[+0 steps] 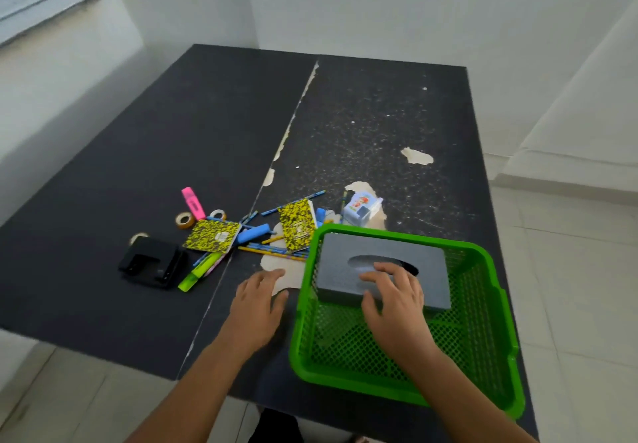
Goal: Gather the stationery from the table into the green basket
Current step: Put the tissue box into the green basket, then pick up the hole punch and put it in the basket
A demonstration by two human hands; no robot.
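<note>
Resting across a flat dark grey box with an oval opening (381, 266), the right hand (397, 304) has its fingers spread over the top and its thumb on the near edge, so it seems to be gripping the box, though the hold is hard to confirm. That box sits inside the green plastic mesh basket (483, 356), against its far wall. Left of the basket, the left hand (257, 308) lies flat and loose on the worn black table (138, 166), grasping nothing. Farther left of the basket lie two yellow-and-black speckled notebooks (212, 235), scattered pencils (272, 251), a green highlighter (198, 271), a pink highlighter (193, 202), tape rolls (184, 220) and a black hole punch (150, 263).
</note>
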